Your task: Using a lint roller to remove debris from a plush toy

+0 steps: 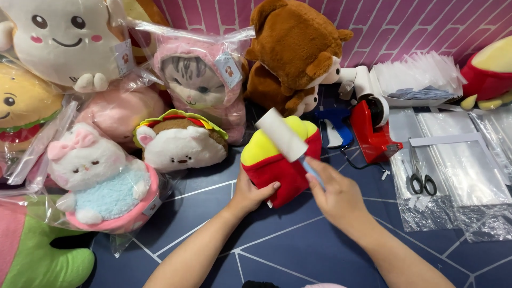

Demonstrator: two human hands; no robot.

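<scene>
The left hand point(250, 193) grips the red-and-yellow fries-shaped plush toy point(281, 162) upright on the dark blue bench point(277, 250). The right hand point(333, 194) is closed on the blue handle of a white lint roller point(281, 134), pressed to the plush's top. It appears mid-cleaning and unbagged; several bagged plush toys point(197, 80) lie left.

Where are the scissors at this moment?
In the head view, the scissors lie at the right, on clear plastic bags, beside the red tape dispenser.
</scene>
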